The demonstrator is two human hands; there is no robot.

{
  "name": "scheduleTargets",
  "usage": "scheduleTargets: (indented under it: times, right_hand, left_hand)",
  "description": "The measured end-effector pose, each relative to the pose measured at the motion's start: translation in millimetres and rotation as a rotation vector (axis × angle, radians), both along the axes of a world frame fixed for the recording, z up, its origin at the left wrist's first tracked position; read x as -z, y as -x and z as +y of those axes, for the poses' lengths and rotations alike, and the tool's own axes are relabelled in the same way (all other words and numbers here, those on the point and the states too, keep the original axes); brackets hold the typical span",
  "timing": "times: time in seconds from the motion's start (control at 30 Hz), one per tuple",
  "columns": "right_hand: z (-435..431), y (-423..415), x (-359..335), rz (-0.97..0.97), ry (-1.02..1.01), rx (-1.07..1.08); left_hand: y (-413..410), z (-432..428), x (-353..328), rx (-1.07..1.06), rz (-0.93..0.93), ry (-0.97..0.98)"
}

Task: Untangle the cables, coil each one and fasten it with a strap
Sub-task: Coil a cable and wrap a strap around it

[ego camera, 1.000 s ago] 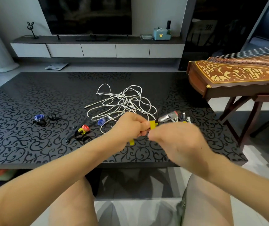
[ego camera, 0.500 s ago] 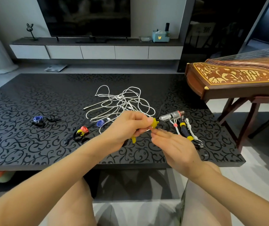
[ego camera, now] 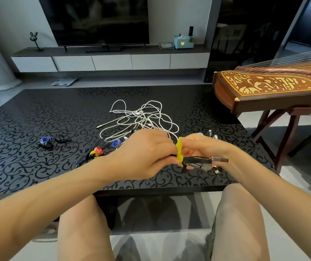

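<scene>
1. At the lower middle of the frame, the left hand (ego camera: 145,153) is seen with its fingers curled, and the foot of a yellow strap (ego camera: 179,149) is pinched by them.
2. Just right of it, the right hand (ego camera: 205,147) is closed round a bundled black cable (ego camera: 198,160); the cable's metal plug juts out to the right below the hand.
3. The strap stands upright between the two hands, wrapped round the bundle, and both are held above the near edge of the black patterned table (ego camera: 28,166).
4. Left of centre, loose straps (ego camera: 96,152) in red, yellow and blue are scattered on the table.
5. At centre, just beyond the hands, tangled white cables (ego camera: 141,117) are spread on the table.
6. At the upper right a wooden zither (ego camera: 273,85) is seen on a stand; at the top a dark television (ego camera: 98,19) is mounted.
</scene>
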State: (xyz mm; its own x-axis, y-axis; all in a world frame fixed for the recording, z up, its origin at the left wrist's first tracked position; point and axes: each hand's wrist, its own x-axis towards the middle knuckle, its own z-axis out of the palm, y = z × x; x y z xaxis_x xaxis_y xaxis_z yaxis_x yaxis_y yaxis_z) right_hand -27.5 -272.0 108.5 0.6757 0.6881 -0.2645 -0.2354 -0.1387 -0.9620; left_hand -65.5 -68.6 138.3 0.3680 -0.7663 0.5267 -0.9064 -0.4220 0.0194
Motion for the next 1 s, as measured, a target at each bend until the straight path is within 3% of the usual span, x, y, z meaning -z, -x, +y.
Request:
scheduleTargets:
  times: [0.13, 0.2, 0.33, 0.43, 0.53, 0.67, 0.8, 0.9, 1.0]
  right_hand:
    - [12, -2, -35, -0.264, 0.215, 0.035]
    - [18, 5, -59, -0.551, 0.388, 0.113]
    - [33, 34, -76, -1.199, 0.826, 0.311]
    - [36, 45, -44, -1.703, 0.792, 0.443]
    - [27, 49, -8, -1.987, 0.637, 0.483]
    - [17, 56, 11, -2.156, 0.643, 0.431]
    - [14, 56, 16, -2.159, 0.729, 0.348]
    - [14, 61, 11, -2.022, 0.7, 0.285]
    - [14, 63, -7, -1.7, 0.589, 0.265]
  left_hand:
    - [2, 3, 8, -0.017, 0.009, -0.078]
    - [4, 6, 15, -0.073, 0.11, -0.037]
    - [10, -1, 23, -0.289, 0.431, 0.246]
    - [11, -10, 16, -0.357, 0.874, 0.48]
    - [4, -12, 14, -0.355, 1.268, 0.651]
    - [1, -12, 17, -0.234, 1.559, 0.64]
    - [-4, -12, 17, -0.164, 1.792, 0.697]
    - [-6, -8, 18, -0.19, 1.912, 0.686]
    - [-6, -7, 16, -0.211, 1.944, 0.58]
